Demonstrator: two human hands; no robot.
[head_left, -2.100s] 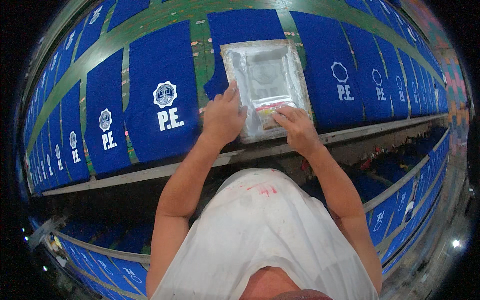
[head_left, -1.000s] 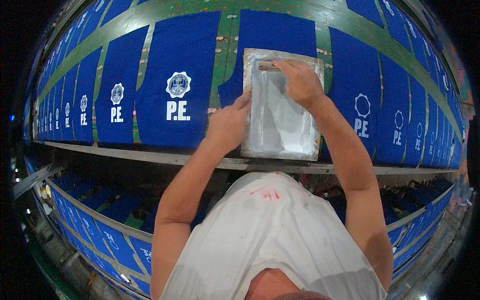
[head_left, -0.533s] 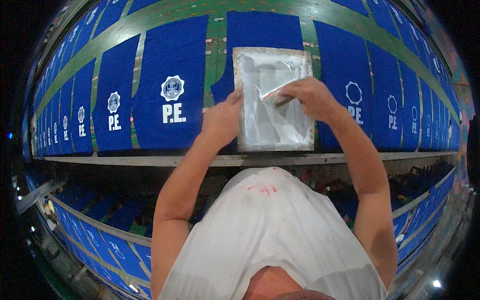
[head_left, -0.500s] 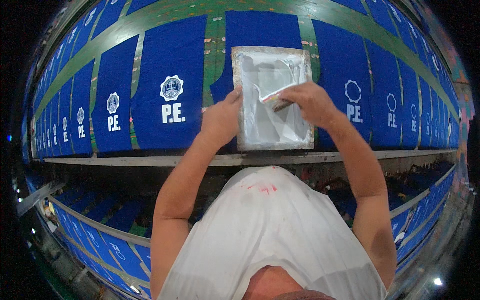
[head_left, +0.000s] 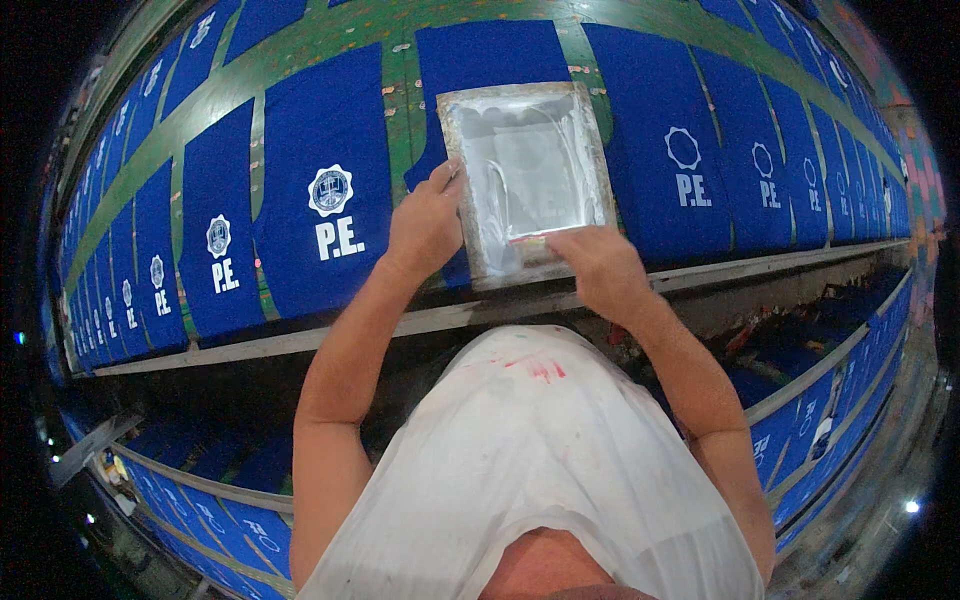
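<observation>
A printing screen frame (head_left: 451,101) with a pale mesh lies over a blue fabric panel (head_left: 490,50) on the long table. My left hand (head_left: 425,222) grips its left side, the fingers closed round the edge. In my right hand (head_left: 607,272) is a squeegee (head_left: 528,238), pressed on the mesh near the frame's lower end; the fingers hide most of it. White ink (head_left: 575,135) is smeared along the mesh's sides and top, and pale lettering shows faintly through the lower mesh.
To the left, blue panels (head_left: 320,110) bear white detailed badges and letters. On the right, panels (head_left: 650,100) carry outline badges with letters, and farther ones just outlines. A green tabletop (head_left: 400,110) shows between them. The table's rail (head_left: 240,335) runs in front of me; another table (head_left: 230,488) stands behind.
My right hand has drawn the squeegee down the mesh from mid-screen to the lower end. The ink now lies more at the edges. My left hand still grips the frame.
</observation>
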